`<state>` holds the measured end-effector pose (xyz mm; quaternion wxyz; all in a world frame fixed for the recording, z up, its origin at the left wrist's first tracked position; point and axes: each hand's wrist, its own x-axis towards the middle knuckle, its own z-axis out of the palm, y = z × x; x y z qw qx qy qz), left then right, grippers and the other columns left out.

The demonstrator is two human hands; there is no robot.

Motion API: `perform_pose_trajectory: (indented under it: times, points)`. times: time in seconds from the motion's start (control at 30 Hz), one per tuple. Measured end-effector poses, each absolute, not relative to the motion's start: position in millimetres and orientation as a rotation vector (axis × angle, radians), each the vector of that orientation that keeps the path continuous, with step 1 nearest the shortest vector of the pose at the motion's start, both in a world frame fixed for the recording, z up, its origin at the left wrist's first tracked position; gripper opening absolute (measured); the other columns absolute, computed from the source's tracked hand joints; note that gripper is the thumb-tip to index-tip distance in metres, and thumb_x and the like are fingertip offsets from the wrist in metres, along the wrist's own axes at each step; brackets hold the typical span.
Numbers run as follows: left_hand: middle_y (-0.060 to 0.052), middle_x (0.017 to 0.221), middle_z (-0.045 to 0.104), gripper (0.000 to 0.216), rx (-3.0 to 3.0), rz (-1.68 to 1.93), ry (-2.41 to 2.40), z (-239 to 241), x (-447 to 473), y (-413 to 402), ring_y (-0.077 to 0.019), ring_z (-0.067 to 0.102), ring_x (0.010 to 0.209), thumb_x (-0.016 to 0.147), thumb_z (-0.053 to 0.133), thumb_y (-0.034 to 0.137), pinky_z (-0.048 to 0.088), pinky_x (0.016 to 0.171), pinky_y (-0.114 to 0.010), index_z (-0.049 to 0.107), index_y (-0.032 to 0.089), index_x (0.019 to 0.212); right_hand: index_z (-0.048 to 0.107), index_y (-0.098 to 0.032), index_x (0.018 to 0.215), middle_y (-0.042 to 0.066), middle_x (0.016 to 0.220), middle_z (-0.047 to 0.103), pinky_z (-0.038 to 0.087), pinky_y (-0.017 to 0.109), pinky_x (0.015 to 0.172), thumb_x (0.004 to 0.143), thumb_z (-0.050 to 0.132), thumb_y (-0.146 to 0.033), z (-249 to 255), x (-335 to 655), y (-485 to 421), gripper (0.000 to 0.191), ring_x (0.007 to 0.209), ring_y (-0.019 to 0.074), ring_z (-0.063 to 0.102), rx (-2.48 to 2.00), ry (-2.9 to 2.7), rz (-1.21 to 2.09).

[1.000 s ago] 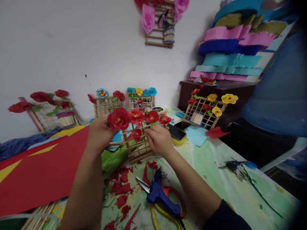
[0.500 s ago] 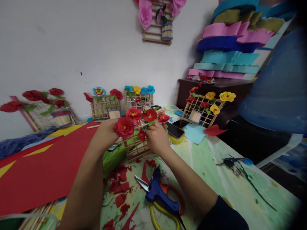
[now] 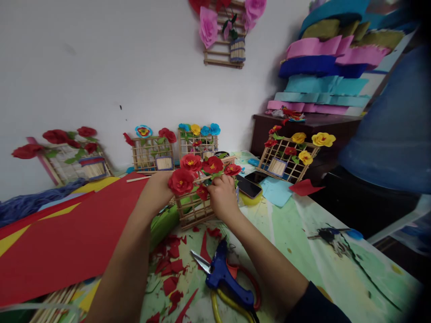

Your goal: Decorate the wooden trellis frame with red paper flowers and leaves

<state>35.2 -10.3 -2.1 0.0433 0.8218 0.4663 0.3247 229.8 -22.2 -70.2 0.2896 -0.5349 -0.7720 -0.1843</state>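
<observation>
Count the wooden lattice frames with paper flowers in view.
6. One wooden lattice frame is held by the left hand and right hand; three lean on the white wall behind; one stands before the dark cabinet; one hangs high. More may be hidden.

Red flowers [image 3: 182, 181], blue glue gun [image 3: 224, 276]

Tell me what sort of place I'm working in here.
Most likely a paper-flower craft workshop. Finished flower frames lean along the wall, coloured paper rolls are stacked on the right, and a glue gun and scissors lie among red scraps near the frame that the left hand and right hand hold.
</observation>
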Motion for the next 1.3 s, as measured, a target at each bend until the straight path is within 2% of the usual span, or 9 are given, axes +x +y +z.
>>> perform_pose_trajectory:
  times: [0.13, 0.27, 0.33, 0.4, 0.53, 0.63, 0.83, 0.93, 1.3]
  points:
    - [-0.003, 0.071, 0.07, 0.022, 2.372, 0.959, 1.436, 1.1, 22.5, -13.1, -0.0208, 0.062, 0.067, 0.073, 0.056, 0.034, 0.043, 0.06, -0.027, 0.072, 0.019, 0.074, 0.072, -0.026, 0.086, 0.005, 0.086, 0.061, 0.025, 0.037, 0.089, 0.094, 0.05, -0.028, -68.3, 229.8, -21.7, 0.023, 0.093, 0.0226, 0.043, -1.432, -2.043, -0.461]
    - [-0.004, 0.071, 0.07, 0.034, 2.176, 1.097, 1.59, 4.2, 1.5, -11.0, -0.02, 0.061, 0.062, 0.071, 0.062, 0.046, 0.046, 0.057, -0.029, 0.073, 0.018, 0.085, 0.072, -0.027, 0.083, 0.005, 0.087, 0.061, 0.024, 0.037, 0.088, 0.092, 0.054, -0.027, -67.0, 231.4, -20.7, 0.02, 0.093, 0.0223, 0.042, -1.456, -2.053, -0.451]
    - [-0.007, 0.081, 0.072, 0.037, 2.179, 1.204, 1.651, 4.0, -5.8, -7.5, -0.0221, 0.063, 0.07, 0.071, 0.062, 0.046, 0.05, 0.065, -0.032, 0.072, 0.017, 0.091, 0.073, -0.026, 0.081, 0.005, 0.087, 0.061, 0.024, 0.037, 0.087, 0.09, 0.056, -0.025, -67.2, 231.9, -20.2, 0.018, 0.093, 0.0224, 0.042, -1.471, -2.053, -0.465]
    - [-0.01, 0.103, 0.07, 0.041, 2.27, 1.239, 1.606, 2.2, -8.4, -3.6, -0.0255, 0.065, 0.088, 0.073, 0.06, 0.044, 0.051, 0.079, -0.037, 0.069, 0.017, 0.103, 0.073, -0.026, 0.081, 0.005, 0.087, 0.061, 0.024, 0.038, 0.088, 0.089, 0.057, -0.024, -67.5, 231.7, -20.1, 0.017, 0.093, 0.0226, 0.041, -1.477, -2.046, -0.468]
    - [-0.01, 0.133, 0.056, 0.058, 2.503, 0.987, 1.377, -3.4, -0.9, 2.1, -0.0292, 0.052, 0.119, 0.074, 0.058, 0.039, 0.04, 0.102, -0.044, 0.054, 0.019, 0.128, 0.073, -0.027, 0.083, 0.005, 0.086, 0.061, 0.024, 0.038, 0.088, 0.089, 0.057, -0.025, -67.6, 230.6, -20.9, 0.017, 0.093, 0.0226, 0.041, -1.487, -2.038, -0.456]
    - [-0.01, 0.132, 0.055, 0.061, 2.559, 0.855, 1.225, -6.1, 10.2, 3.9, -0.0274, 0.053, 0.117, 0.075, 0.058, 0.036, 0.043, 0.099, -0.041, 0.049, 0.019, 0.133, 0.073, -0.028, 0.082, 0.005, 0.087, 0.061, 0.024, 0.038, 0.087, 0.089, 0.058, -0.025, -67.4, 230.2, -21.2, 0.017, 0.093, 0.0226, 0.041, -1.501, -2.034, -0.458]
    - [-0.009, 0.106, 0.064, 0.053, 2.441, 0.964, 1.24, -8.7, 22.0, 8.3, -0.0231, 0.062, 0.088, 0.073, 0.062, 0.037, 0.051, 0.078, -0.035, 0.057, 0.017, 0.122, 0.073, -0.027, 0.08, 0.005, 0.088, 0.062, 0.024, 0.038, 0.088, 0.089, 0.058, -0.025, -67.5, 229.1, -20.7, 0.017, 0.093, 0.0228, 0.042, -1.514, -2.046, -0.47]
    - [-0.008, 0.103, 0.064, 0.049, 2.383, 1.015, 1.247, -10.8, 21.6, 11.4, -0.0206, 0.062, 0.081, 0.073, 0.061, 0.035, 0.051, 0.074, -0.033, 0.059, 0.016, 0.118, 0.072, -0.027, 0.08, 0.005, 0.087, 0.062, 0.024, 0.038, 0.088, 0.089, 0.057, -0.025, -67.4, 228.6, -20.8, 0.018, 0.093, 0.0227, 0.042, -1.504, -2.046, -0.471]
    - [-0.012, 0.109, 0.06, 0.053, 2.508, 1.064, 1.315, -12.3, 34.9, 8.4, -0.0258, 0.058, 0.096, 0.071, 0.063, 0.03, 0.047, 0.085, -0.038, 0.055, 0.014, 0.121, 0.072, -0.024, 0.08, 0.006, 0.087, 0.063, 0.024, 0.038, 0.088, 0.088, 0.057, -0.021, -66.6, 227.2, -21.2, 0.017, 0.093, 0.0238, 0.043, -1.515, -2.074, -0.464]
